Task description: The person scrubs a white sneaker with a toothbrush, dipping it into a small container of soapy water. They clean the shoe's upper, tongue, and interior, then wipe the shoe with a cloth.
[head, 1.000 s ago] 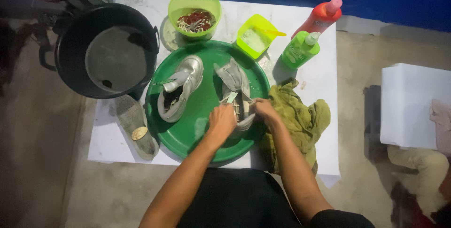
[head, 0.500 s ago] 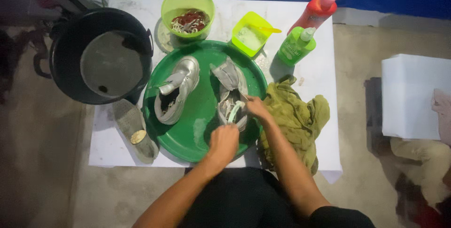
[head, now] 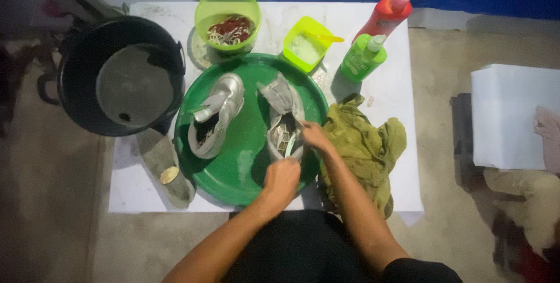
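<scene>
Two grey shoes lie in a round green basin [head: 236,169] on a white table. The left shoe [head: 216,115] lies untouched, opening up. My left hand [head: 282,179] grips the heel end of the right shoe [head: 281,108] at the basin's near side. My right hand [head: 314,136] rests on that shoe's right edge, fingers at its opening. A small light-green thing shows between my hands; what it is I cannot tell.
A black bucket [head: 119,76] of water stands at the left. Behind the basin are a green bowl [head: 227,18] of laces, a small green tub [head: 306,44], a green bottle [head: 363,57] and a red bottle [head: 385,18]. An olive cloth [head: 364,143] lies right; an insole [head: 165,166] left.
My left hand has drawn back toward me to the shoe's heel. My right hand stays at the shoe's opening. The view has shifted a little.
</scene>
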